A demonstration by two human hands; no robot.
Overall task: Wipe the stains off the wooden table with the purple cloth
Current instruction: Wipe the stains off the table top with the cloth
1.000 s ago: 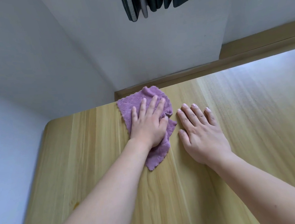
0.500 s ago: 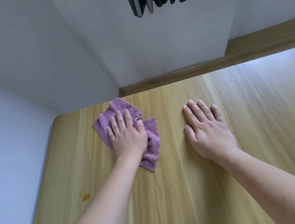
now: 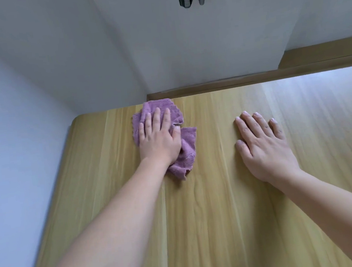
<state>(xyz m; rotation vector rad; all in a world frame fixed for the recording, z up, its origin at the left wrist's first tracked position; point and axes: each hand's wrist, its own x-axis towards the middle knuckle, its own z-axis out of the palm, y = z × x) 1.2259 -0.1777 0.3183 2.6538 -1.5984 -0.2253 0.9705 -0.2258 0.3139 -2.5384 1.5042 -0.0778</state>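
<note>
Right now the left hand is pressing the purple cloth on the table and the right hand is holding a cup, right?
Not quite. The head view shows the right hand lying flat and empty on the wooden table. The left hand does press the purple cloth.

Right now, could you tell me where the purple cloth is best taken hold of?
Take the purple cloth by its free flap at the near right, coming from the right. The left hand lies flat over its middle, and that crumpled flap is uncovered on the wooden table.
</note>
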